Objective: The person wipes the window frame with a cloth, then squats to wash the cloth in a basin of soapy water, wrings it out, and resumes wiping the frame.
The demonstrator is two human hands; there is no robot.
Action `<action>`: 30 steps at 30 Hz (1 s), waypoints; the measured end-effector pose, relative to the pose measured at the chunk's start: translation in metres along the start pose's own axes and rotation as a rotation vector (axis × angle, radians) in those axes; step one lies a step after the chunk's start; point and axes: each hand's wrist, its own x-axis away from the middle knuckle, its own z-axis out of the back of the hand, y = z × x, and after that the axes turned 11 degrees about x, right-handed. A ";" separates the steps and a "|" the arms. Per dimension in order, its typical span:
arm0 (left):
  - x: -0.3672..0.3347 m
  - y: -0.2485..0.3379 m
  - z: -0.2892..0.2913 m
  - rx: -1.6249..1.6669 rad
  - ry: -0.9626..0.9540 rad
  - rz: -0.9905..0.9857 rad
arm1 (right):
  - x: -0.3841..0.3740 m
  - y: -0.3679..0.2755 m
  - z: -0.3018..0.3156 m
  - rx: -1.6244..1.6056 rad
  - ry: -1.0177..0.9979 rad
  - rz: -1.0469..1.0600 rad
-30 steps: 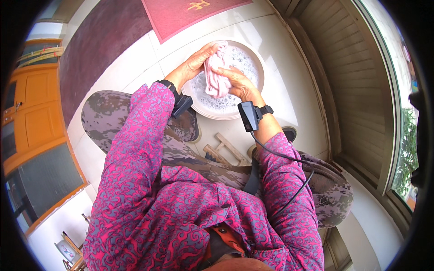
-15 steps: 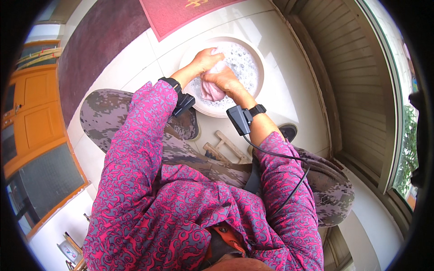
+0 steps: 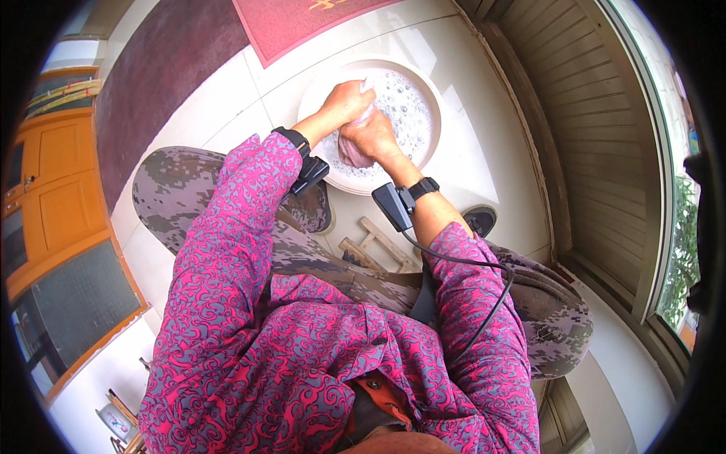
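Note:
Both my hands are closed on a wet pink cloth (image 3: 352, 153) over a round white basin (image 3: 436, 113) of sudsy water. My left hand (image 3: 348, 101) grips the upper end, where a bit of cloth pokes out past the fingers. Just below it and to the right, my right hand (image 3: 372, 136) is wrapped round the middle, close against the left. The lower part of the cloth bunches out beneath the right hand, at the near side of the foam. How much cloth lies inside the fists is hidden.
A small wooden stool (image 3: 386, 246) stands on the tiled floor between my feet. A red mat (image 3: 310, 26) lies beyond the basin. To the right runs a slatted panel (image 3: 582, 136) beside a window; an orange door (image 3: 64, 170) is at the left. A black cable hangs from my right wrist device (image 3: 393, 206).
My right hand has turned and closed more tightly round the cloth, its wrist shifting slightly left. The cloth below it looks more bunched. The left hand has barely moved.

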 end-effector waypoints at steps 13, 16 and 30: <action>0.015 0.024 0.020 0.932 -0.110 0.429 | -0.020 -0.012 0.024 -0.565 0.606 0.144; 0.030 0.032 0.006 1.370 -0.368 0.534 | -0.020 -0.022 0.030 -0.599 0.710 0.229; -0.010 0.008 0.039 1.098 0.160 -0.134 | -0.001 -0.045 0.067 -1.352 -0.525 0.027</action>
